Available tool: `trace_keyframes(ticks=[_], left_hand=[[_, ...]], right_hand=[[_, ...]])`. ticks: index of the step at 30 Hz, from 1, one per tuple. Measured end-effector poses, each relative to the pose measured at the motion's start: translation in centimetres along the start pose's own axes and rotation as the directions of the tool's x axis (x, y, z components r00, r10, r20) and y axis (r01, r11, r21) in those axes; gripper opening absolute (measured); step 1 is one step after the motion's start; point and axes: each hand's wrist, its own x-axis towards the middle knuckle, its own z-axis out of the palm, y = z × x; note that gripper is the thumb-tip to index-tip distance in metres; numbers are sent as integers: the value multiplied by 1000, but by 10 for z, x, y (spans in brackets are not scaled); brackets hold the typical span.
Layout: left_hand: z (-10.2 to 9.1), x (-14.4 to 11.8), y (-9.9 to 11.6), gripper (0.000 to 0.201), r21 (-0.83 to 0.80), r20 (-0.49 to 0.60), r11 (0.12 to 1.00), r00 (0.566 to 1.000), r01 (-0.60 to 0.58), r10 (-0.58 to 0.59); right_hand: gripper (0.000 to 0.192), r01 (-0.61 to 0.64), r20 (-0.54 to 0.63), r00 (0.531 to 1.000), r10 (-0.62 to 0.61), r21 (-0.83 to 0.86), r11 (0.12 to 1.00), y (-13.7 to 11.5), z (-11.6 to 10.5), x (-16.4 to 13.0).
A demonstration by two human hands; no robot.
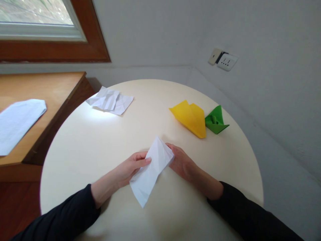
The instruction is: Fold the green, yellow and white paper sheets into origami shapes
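Folded white paper is held between the person's two hands, above the cream round table, tilted so that one pointed corner aims down toward the person and its upper end leans away. Creases run across its upper part, and its right end looks layered.

The left hand is on the left edge of the folded white paper, pinching it with the thumb flat on top and the other fingers curled beneath. On the opposite edge, the right hand touches the layered end with bent fingers; the sheet hides part of the grip, so whether they pinch it cannot be told.

Beyond the folded white paper and to its right lies a yellow folded paper, and farther to its right sits a small green folded paper with raised points. Beyond it to the left, a creased white sheet rests near the table's edge. Well apart to its left is a wooden desk bearing a flat white item, paper or cloth, unclear which. Farthest beyond it are a brown window frame, up to the left, and a wall socket, up to the right.
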Motion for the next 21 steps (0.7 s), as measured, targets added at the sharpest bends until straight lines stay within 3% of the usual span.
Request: trace_keyframes(ticks=[5,10,16,21], left_hand=[[-1,1,1,38,-61,-29,997,999,-47,45],[2,0,0,31,4,73,999,996,-50,50],[8,2,-3,23,147,177,979,978,-140,113],[10,4,-3,21,131,147,975,976,-178,158]], right_hand=[[33,6,54,999,-5,-20,1000,2,-1,1],[35,-22,-42,999,15,-176,984,6,-4,1],[41,-19,35,999,33,-355,935,2,4,0],[36,75,-37,994,-108,-505,860,4,11,-2]])
